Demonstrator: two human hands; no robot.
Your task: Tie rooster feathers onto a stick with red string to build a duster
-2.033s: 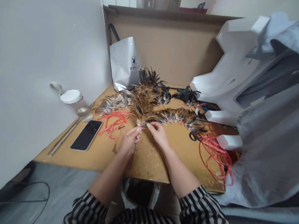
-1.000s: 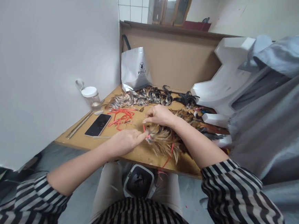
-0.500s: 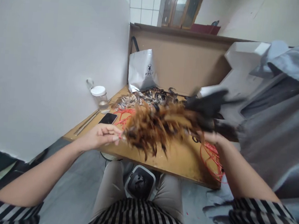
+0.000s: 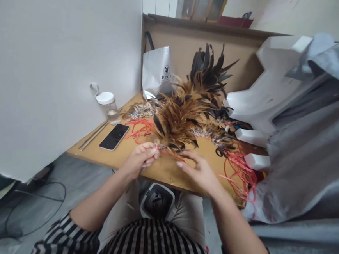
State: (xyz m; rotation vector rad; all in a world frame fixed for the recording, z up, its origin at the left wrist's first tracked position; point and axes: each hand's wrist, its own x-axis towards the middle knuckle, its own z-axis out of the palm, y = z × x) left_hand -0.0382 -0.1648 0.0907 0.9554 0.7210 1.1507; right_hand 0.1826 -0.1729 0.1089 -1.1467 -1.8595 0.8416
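My left hand pinches the base of a feather bundle, a fan of brown and black feathers standing up and away from me over the wooden table. A red string runs from the bundle's base toward my right hand, whose fingers are spread just right of the base, touching or nearly touching the string. More feather bundles lie flat on the table behind.
A black phone, two metal rods and a white-lidded jar sit at the left. Loose red strings pile at the right by white foam blocks. A silver bag leans on the back board. Grey cloth hangs right.
The feather bundle, swept sideways through the air half a second ago, now stands upright with its base at the table's near edge. My right hand has let go of the feathers and opened by the string.
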